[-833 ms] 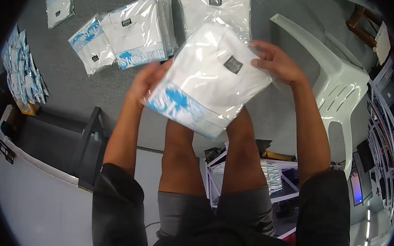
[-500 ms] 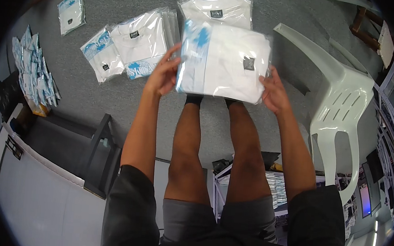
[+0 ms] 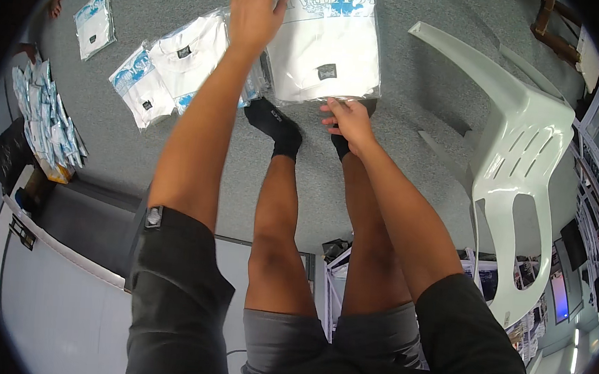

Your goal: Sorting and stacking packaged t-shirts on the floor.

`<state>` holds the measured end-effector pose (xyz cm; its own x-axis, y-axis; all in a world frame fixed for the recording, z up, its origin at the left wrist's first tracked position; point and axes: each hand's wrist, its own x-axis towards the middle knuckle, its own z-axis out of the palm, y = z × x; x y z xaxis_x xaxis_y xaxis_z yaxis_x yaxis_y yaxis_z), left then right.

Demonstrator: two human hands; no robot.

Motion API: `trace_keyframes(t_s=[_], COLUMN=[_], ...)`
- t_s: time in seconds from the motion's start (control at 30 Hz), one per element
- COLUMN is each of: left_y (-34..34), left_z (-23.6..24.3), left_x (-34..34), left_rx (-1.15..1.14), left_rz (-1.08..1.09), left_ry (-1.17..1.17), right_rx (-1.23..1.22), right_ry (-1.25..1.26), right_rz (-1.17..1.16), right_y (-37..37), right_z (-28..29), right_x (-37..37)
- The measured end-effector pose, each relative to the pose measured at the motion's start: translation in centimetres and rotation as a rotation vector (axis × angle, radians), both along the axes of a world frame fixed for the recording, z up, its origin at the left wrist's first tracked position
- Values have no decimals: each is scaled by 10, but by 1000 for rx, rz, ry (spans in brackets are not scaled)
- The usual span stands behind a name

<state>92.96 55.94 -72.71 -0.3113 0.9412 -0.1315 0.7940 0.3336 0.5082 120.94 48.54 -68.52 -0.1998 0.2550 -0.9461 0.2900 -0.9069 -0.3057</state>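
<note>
A white folded T-shirt in a clear plastic bag (image 3: 326, 57), with blue print along its far end and a dark neck label at its near end, lies in front of my feet. At its far left edge is my left hand (image 3: 256, 14), with the thumb against the bag and the fingertips partly cut off at the top of the view. My right hand (image 3: 349, 124) is at the near edge, its fingers apart and nothing held in them; the thumb tip is close to the plastic. Whatever lies under the bag is mostly hidden.
More bagged white T-shirts (image 3: 187, 54) lie to the left, with a single bagged shirt (image 3: 95, 25) farther off. A heap of bagged shirts (image 3: 44, 113) stands at far left, near another person's hand (image 3: 55, 6). A pale plastic chair (image 3: 524, 147) lies tipped at right.
The bagged T-shirt has moved away from me and turned, so its print now faces far. My left hand has reached forward, and my right hand has moved inward to the near edge.
</note>
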Motion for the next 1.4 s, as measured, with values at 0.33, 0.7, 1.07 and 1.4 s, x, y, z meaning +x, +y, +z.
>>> trace_keyframes(t_s=[0.33, 0.7, 1.07, 1.4], left_y=[-81, -64, -40, -35], left_z=[-21, -38, -36, -10], left_x=[83, 71, 70, 86], left_rx=[19, -75, 193, 34], left_rz=[574, 633, 551, 422], left_ry=[-439, -726, -554, -59], right_rx=[797, 1189, 1343, 1439], right_ry=[-434, -287, -354, -465], right_rz=[540, 616, 760, 880], right_y=[89, 126, 125, 127], right_z=[-3, -50, -32, -37], right_x=[51, -25, -49, -58])
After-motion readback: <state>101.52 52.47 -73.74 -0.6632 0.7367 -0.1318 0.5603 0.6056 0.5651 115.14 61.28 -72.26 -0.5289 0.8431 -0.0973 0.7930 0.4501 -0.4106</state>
